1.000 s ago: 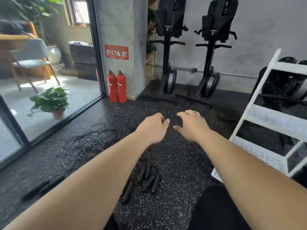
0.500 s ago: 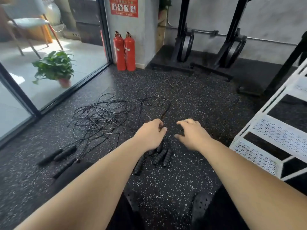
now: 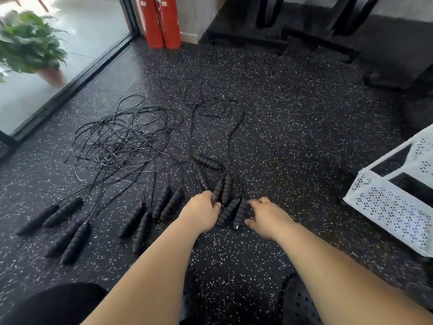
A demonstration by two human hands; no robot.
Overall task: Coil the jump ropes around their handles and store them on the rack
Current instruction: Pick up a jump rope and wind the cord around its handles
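A moment ago both hands were held out above the black speckled rubber floor [image 3: 293,127]; now they have come down to it. They bracket a pair of black ribbed jump-rope handles [image 3: 230,213] that lies between them. The left hand [image 3: 201,211] is half curled. Its fingertips [image 3: 214,201] touch the near end of a second ribbed pair [image 3: 222,188] just beyond it. The right hand [image 3: 267,215] is curled too, with fingers and thumb against the nearer pair. I cannot tell whether either hand has actually closed on a handle. Beyond and to the left of the left hand, the tangle of thin black cords [image 3: 121,137] lies loose. The white perforated metal rack [image 3: 386,202] stands well off to the right of the right hand. To me this looks like the first pick-up, with no rope wound yet.
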